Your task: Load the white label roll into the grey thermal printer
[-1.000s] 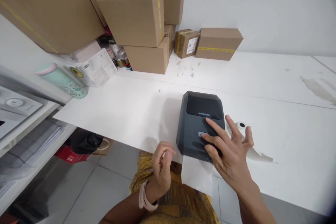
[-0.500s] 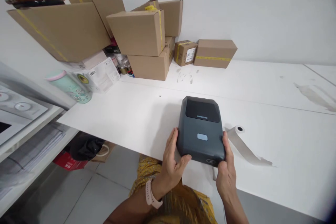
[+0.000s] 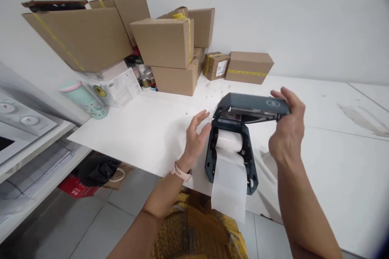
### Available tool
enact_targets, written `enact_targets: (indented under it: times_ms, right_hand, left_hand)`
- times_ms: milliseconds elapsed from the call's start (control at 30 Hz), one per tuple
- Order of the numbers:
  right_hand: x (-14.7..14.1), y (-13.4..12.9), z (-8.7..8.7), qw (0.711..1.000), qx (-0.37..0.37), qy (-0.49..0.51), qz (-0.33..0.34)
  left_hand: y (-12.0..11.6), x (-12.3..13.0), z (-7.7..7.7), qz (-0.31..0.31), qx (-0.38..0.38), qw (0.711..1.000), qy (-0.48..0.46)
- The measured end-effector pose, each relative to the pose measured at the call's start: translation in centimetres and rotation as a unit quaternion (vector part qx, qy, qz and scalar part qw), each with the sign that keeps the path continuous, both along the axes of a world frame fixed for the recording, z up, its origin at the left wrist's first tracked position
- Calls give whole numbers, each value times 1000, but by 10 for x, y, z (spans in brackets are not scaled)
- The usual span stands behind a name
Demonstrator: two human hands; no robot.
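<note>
A dark teal label printer stands on the white table with its lid raised. Inside lies a white paper roll, and its loose strip hangs out over the front edge. My right hand grips the front end of the lid, fingers bent over it. My left hand is beside the printer's left side, fingers apart and holding nothing. A pink watch band is on the left wrist. The paper strip on the table is partly hidden behind my right arm.
Cardboard boxes are stacked at the back left, with two smaller ones by the wall. A mint tumbler stands beside a white box. A shelf unit is at the far left.
The printer's lid has swung up, showing the roll and strip inside. My right hand has risen with the lid. My left hand has let go of the printer and moved up beside it.
</note>
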State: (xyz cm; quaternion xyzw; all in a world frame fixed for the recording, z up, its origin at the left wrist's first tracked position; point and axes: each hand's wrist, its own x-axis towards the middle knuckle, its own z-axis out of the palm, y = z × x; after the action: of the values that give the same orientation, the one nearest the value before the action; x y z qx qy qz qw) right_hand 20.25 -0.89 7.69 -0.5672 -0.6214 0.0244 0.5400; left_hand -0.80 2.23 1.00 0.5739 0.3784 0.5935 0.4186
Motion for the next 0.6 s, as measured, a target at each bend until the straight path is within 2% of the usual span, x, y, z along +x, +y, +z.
enact_targets:
  times_ms: [133,200,267,300,367,433,467,500,533,600]
  right_hand:
    - [7,48,36,998,-46,20,-43]
    - [12,67,46,996,-85,23,-33]
    - [17,80,49,993,-116,32,-10]
    - [18,82,47,993,-114,25,-10]
    - [18,78,38,998,-48,-23,-43]
    - [14,63,22,992,46,-97,-67]
    - [12,53,13,988,58,-136,-50]
    - [10,44,4,984,33,-173,-8]
    - [8,36,-6,976,-26,-210,51]
    - [6,25,-22,929,-180,-280,161]
  left_hand:
    - [17,-2,-20,-124,-82,984,100]
    - [17,-3,-30,-181,-94,972,117]
    - [16,-3,-36,-209,-98,966,118]
    - [15,-3,-37,-212,-102,965,119]
    - [14,-3,-37,-196,-113,965,134]
    - [12,-4,-33,-154,-121,963,184]
    - [11,-4,-31,-128,-123,960,219]
    - [10,-4,-29,-105,-124,953,254]
    - [9,-4,-27,-89,-123,946,287]
    - [7,-4,-24,-81,-122,932,332]
